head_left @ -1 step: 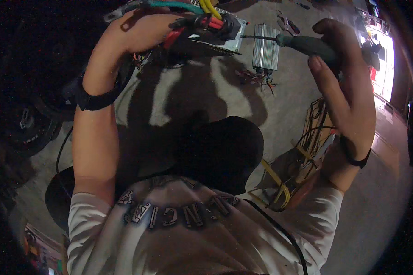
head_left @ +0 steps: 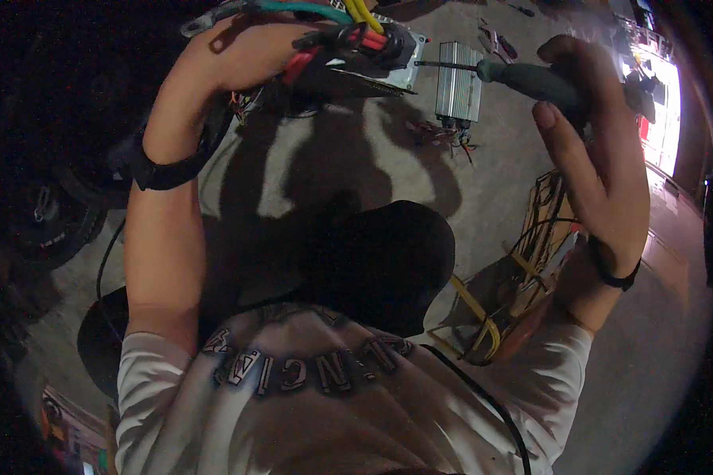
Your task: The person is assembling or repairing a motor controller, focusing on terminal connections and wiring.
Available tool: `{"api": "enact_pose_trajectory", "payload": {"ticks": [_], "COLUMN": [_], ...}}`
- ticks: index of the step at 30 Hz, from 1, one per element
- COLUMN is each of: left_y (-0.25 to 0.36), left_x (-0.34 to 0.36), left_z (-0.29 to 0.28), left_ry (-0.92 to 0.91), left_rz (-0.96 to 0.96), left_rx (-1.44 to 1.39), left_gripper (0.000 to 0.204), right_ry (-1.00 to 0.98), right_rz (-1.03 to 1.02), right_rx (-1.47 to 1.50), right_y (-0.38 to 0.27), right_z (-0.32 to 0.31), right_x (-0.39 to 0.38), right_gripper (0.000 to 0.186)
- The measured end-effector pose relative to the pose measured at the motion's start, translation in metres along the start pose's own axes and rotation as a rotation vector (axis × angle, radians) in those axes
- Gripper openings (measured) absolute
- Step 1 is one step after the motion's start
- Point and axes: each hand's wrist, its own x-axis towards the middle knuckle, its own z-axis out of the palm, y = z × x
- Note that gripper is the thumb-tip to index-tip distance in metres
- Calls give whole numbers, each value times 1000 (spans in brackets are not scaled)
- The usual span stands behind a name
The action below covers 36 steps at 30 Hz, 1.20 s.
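Grey-green and slim-shafted, the screwdriver is clasped in the right hand, left hand's hold unclear.

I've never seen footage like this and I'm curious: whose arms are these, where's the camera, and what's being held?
There's no robot here, just a person using two bare hands. A wide fisheye camera on their head looks down, so straight edges bend. The right hand holds a screwdriver, thumb off the handle, its tip at the edge of a metal unit. The left hand reaches to that unit, its fingers hidden. Thick cables in yellow, red and green show there too. On the floor lies a ribbed silver box with thin wires.
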Motion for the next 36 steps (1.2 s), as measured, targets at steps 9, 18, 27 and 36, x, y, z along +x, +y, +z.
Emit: {"api": "enact_pose_trajectory", "payload": {"ticks": [9, 18, 27, 36], "left_y": [1, -4, 3, 1], "left_x": [11, 7, 1, 16], "left_z": [12, 11, 14, 22], "left_ry": [27, 63, 88, 91], "left_rz": [-2, -32, -51, -41], "left_rx": [-51, -67, -79, -125], "left_gripper": [36, 36, 35, 35], "right_ry": [-364, -198, -166, -415], "right_rz": [157, -115, -101, 202], "right_rx": [-222, -343, -218, -448], "right_y": [9, 22, 11, 8], "right_z": [-28, -23, -16, -33], "right_x": [27, 7, 9, 21], "right_gripper": [25, 27, 25, 30]}}
